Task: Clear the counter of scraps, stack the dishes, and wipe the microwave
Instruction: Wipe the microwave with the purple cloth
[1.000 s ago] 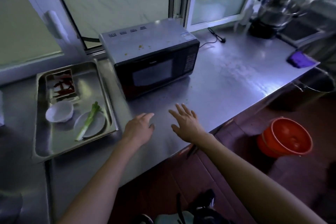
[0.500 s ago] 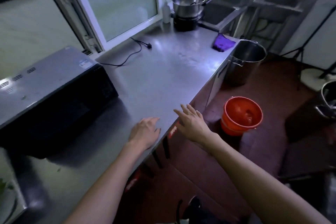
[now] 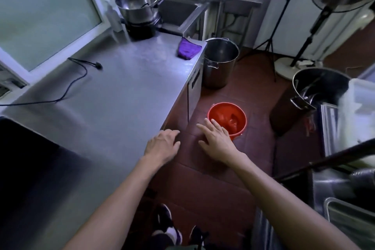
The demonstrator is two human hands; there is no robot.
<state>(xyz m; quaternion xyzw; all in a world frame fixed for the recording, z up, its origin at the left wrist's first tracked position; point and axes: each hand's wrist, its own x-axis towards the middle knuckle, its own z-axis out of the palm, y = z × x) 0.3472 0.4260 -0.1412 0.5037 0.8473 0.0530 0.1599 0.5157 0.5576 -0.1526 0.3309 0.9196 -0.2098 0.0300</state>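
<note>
The steel counter (image 3: 113, 95) runs from lower left to the far middle. A purple cloth (image 3: 187, 48) lies near its far right corner. The microwave (image 3: 26, 160) shows only as a dark block at the left edge. My left hand (image 3: 162, 145) hovers over the counter's front edge, fingers loosely curled, holding nothing. My right hand (image 3: 216, 140) is held out over the floor with fingers spread, just in front of an orange bucket (image 3: 227, 118). The tray with the dishes is out of view.
A black power cord (image 3: 81, 69) trails across the counter. A steel pot (image 3: 137, 4) sits on a burner at the far end. On the red floor stand a tall steel stockpot (image 3: 220, 61), another pot (image 3: 318, 87) at right, and a fan stand (image 3: 292, 67).
The view has swung right: the tray and most of the microwave left the frame, and the bucket and floor came in. Both hands moved right with it, the right one off the counter.
</note>
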